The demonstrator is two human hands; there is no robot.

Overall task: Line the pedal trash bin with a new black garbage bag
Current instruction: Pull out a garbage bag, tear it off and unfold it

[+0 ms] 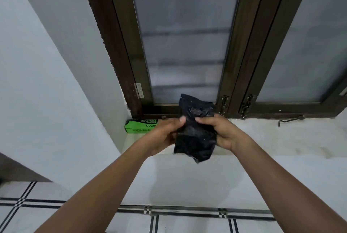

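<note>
Both hands are up in front of the window, and between them sits the bag (195, 131), black, crumpled, folded into a thick wad. The left hand (165, 133) pinches its left edge, thumb pressed on the front face near the top, the other fingers curled behind the plastic and mostly hidden. The right hand (221, 131) grips the opposite edge, thumb on the front, fingers wrapped round the back. The two thumbs sit close together, almost tip to tip across the upper part of the bag. Above the thumbs a folded flap stands up against the glass; below the fingers the rest hangs down to a ragged corner, held in the air over the front edge of the sill (272, 139), touching nothing but the hands.

Just beyond the left fingers, partly covered by them, a green box (140, 125) of garbage bags lies flat on the sill, tucked into the corner by the window frame (234, 63). Well past the right fingers, a metal hook (289, 120) rests on the sill below the frame. Under the forearms, tiled floor (187, 221) with dark stripes.
</note>
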